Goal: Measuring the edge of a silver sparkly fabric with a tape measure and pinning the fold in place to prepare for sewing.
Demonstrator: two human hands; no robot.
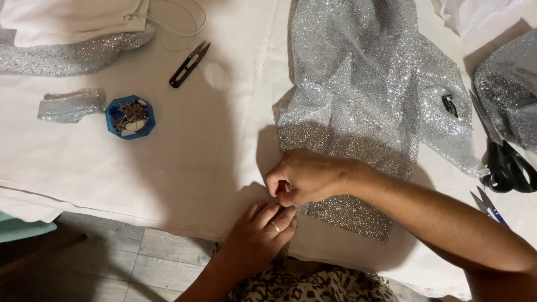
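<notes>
Showing, head view: a white-covered table (184, 168) seen from above, both hands working at its near edge
Right hand: right hand (305, 178) curled into a loose fist, fingertips pinched narrow at the near corner of the silver glitter fabric (358, 95); whether a pin sits in the pinch cannot be told
Left hand: left hand (258, 234) flat, fingers together, pressing down just below the right hand at the table's edge; a ring on one finger; nothing clasped in it
Fabric position: spread across the table's middle, running from the far edge down to the hands; lower part a denser, darker glitter band
Pin box: blue pin box (130, 116), open, full of pins, well left of the hands
Scrap: small glitter strip (71, 105) just beside the box, on its left
Snips: black thread snips (189, 65) beyond the box, lying apart
Scissors: large black scissors (500, 156) at the right edge, near the fabric; a blue-handled tool (491, 208) just below them
Far left: folded white cloth (72, 19) lying on more glitter fabric
</notes>
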